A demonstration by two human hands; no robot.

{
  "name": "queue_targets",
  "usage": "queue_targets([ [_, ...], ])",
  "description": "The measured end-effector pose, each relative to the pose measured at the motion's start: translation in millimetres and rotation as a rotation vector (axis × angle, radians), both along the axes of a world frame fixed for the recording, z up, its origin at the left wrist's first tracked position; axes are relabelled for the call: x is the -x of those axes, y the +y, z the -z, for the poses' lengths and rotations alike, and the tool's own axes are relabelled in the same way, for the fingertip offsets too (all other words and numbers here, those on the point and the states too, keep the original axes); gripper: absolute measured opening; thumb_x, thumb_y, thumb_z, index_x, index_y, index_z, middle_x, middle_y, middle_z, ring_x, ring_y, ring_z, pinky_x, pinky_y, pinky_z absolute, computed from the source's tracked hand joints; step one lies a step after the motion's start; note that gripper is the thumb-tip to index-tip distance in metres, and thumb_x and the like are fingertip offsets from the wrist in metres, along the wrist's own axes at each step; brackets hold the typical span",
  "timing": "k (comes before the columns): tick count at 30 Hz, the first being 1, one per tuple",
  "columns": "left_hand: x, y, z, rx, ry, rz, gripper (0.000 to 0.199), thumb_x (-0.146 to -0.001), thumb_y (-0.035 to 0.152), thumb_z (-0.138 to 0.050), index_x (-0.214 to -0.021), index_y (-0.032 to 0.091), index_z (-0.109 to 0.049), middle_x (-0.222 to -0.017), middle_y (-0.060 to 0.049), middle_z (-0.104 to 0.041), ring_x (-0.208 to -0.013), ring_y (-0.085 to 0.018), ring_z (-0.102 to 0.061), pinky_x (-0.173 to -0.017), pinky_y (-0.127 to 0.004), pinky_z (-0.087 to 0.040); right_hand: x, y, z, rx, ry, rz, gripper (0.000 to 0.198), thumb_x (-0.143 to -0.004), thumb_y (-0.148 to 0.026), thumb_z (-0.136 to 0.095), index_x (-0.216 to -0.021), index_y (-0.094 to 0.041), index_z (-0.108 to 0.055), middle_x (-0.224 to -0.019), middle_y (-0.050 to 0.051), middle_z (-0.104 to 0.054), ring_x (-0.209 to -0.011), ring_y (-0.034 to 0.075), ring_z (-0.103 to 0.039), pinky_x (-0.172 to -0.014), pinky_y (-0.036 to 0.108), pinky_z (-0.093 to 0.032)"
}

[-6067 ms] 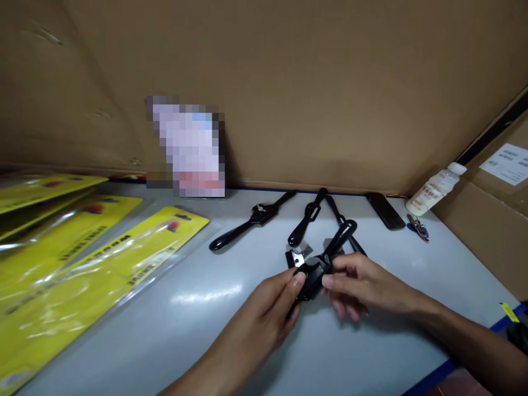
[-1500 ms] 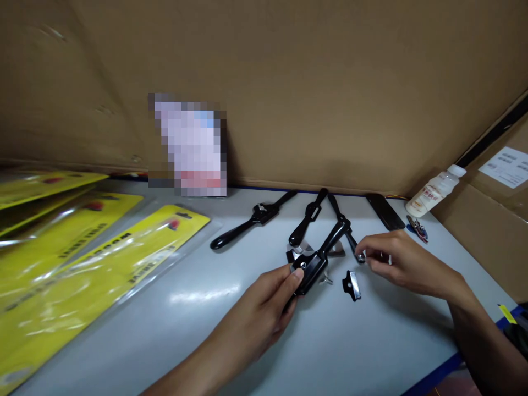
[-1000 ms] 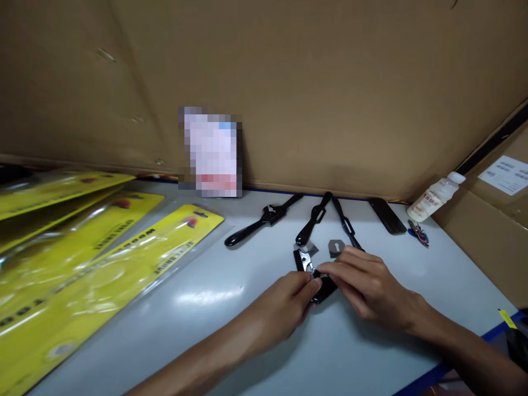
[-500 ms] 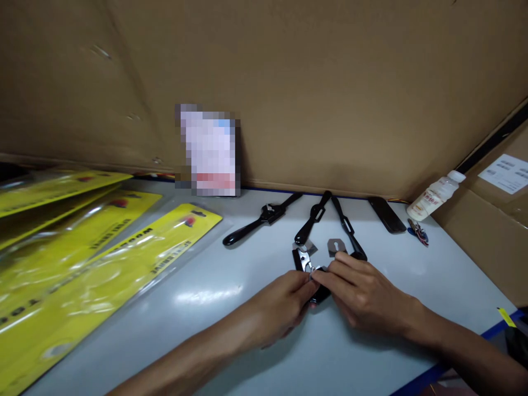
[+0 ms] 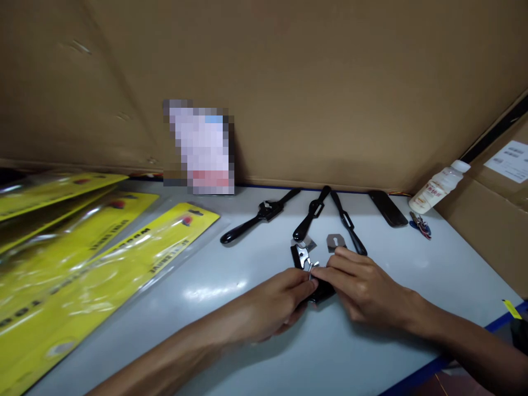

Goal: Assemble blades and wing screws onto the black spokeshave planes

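Note:
A black tool with a silver metal plate and a thin silver piece like a small screw is between my hands, low over the table; much of it is hidden by my fingers. My left hand is closed around its near side, thumb on top. My right hand has its fingertips pinched at the silver piece, touching the tool from the right. Just beyond lie a slotted metal blade and a second blade. Behind them rest black spokeshave bodies, and a spokeshave with silver screws to the left.
Yellow blister packages overlap across the left side. A dark phone, a bunch of keys and a white bottle are at the back right. A blurred-out panel leans against the cardboard wall; a carton stands on the right.
The view has shifted slightly. My right fingertips have moved a little at the silver piece, which now shows more clearly. Both hands stay on the tool.

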State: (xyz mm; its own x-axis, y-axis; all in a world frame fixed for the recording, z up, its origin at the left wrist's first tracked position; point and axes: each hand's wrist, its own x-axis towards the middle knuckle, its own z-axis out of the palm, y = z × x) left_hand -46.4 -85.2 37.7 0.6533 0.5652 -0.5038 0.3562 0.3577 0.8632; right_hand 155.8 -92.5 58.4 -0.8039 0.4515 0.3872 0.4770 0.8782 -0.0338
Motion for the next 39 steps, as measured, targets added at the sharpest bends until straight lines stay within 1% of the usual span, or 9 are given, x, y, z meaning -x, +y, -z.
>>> queue_targets([
  [5, 0.6, 0.0, 1.7, -0.001, -0.021, -0.014, 0.034, -0.091, 0.055, -0.047, -0.087, 0.022, -0.049, -0.05, 0.011, -0.034, -0.039, -0.009, -0.027, -0.042, -0.025, -0.017, 5.7, -4.2, 2.7, 0.038, 0.091, 0.049, 0.028, -0.09, -0.003, -0.043, -0.1, -0.009, -0.068, -0.078, 0.008, -0.063, -0.074, 0.019, -0.052, -0.068, 0.03, -0.05],
  [12, 1.0, -1.4, 0.7, -0.022, -0.072, -0.006, 0.034, -0.092, 0.054, -0.047, -0.082, 0.021, -0.049, -0.049, 0.011, -0.034, -0.038, -0.008, -0.027, -0.042, -0.026, -0.016, 11.1, -6.2, 5.5, 0.281, 0.24, 0.067, 0.027, -0.091, -0.007, -0.046, -0.103, -0.009, -0.07, -0.077, 0.006, -0.066, -0.072, 0.016, -0.054, -0.066, 0.029, -0.046],
  [17, 2.6, 0.7, -7.9, 0.083, 0.024, 0.001, 0.028, -0.094, 0.048, -0.048, -0.083, 0.023, -0.042, -0.049, 0.012, -0.035, -0.035, -0.006, -0.026, -0.038, -0.024, -0.014, 2.1, 0.4, -2.3, 0.337, 0.325, 0.065, 0.021, -0.093, -0.016, -0.056, -0.107, -0.012, -0.071, -0.074, 0.002, -0.063, -0.065, 0.014, -0.053, -0.063, 0.028, -0.046],
  [19, 3.5, 1.7, -11.1, 0.114, 0.043, 0.019, 0.027, -0.095, 0.047, -0.047, -0.082, 0.024, -0.041, -0.048, 0.012, -0.035, -0.034, -0.006, -0.024, -0.036, -0.022, -0.014, -3.8, 4.8, -8.1, 0.359, 0.396, 0.078, 0.018, -0.093, -0.018, -0.061, -0.106, -0.015, -0.071, -0.075, 0.001, -0.063, -0.069, 0.014, -0.055, -0.067, 0.029, -0.048],
  [21, 4.4, 2.0, -13.6, 0.108, 0.044, 0.029, 0.027, -0.095, 0.047, -0.045, -0.081, 0.024, -0.042, -0.048, 0.012, -0.035, -0.034, -0.005, -0.023, -0.035, -0.021, -0.014, -8.5, 8.9, -12.3, 0.402, 0.43, 0.049, 0.017, -0.093, -0.016, -0.061, -0.106, -0.017, -0.072, -0.083, 0.003, -0.066, -0.079, 0.015, -0.059, -0.074, 0.032, -0.049],
  [25, 5.8, 1.0, -18.2, 0.119, 0.101, 0.043, 0.023, -0.098, 0.04, -0.039, -0.082, 0.024, -0.042, -0.048, 0.012, -0.034, -0.036, -0.007, -0.023, -0.033, -0.019, -0.018, -10.9, 12.5, -12.4, 0.514, 0.38, -0.04, 0.019, -0.094, -0.015, -0.06, -0.106, -0.019, -0.074, -0.101, 0.007, -0.069, -0.094, 0.017, -0.06, -0.084, 0.036, -0.05],
  [29, 6.0, 0.2, -24.9, 0.144, 0.167, 0.038, 0.02, -0.1, 0.037, -0.036, -0.086, 0.023, -0.042, -0.049, 0.012, -0.034, -0.038, -0.007, -0.024, -0.034, -0.018, -0.019, -8.4, 9.8, -9.3, 0.508, 0.377, -0.029, 0.015, -0.094, -0.014, -0.06, -0.101, -0.017, -0.073, -0.101, 0.008, -0.068, -0.093, 0.017, -0.059, -0.085, 0.038, -0.05],
  [34, 4.9, -0.7, -30.1, 0.163, 0.196, 0.044, 0.021, -0.099, 0.036, -0.035, -0.086, 0.023, -0.044, -0.049, 0.012, -0.035, -0.037, -0.006, -0.022, -0.036, -0.019, -0.019, -7.2, 5.3, -9.2, 0.447, 0.36, 0.001, 0.015, -0.093, -0.014, -0.06, -0.082, -0.014, -0.069, -0.098, 0.01, -0.067, -0.09, 0.018, -0.058, -0.084, 0.039, -0.05],
  [39, 7.8, -1.5, -23.4, 0.151, 0.126, 0.052, 0.025, -0.096, 0.046, -0.04, -0.092, 0.022, -0.046, -0.053, 0.012, -0.037, -0.039, -0.007, -0.022, -0.037, -0.021, -0.018, -6.2, 1.8, -11.4, 0.454, 0.313, -0.061, 0.014, -0.096, -0.018, -0.06, -0.094, -0.016, -0.074, -0.105, 0.01, -0.067, -0.094, 0.019, -0.06, -0.086, 0.041, -0.052],
])
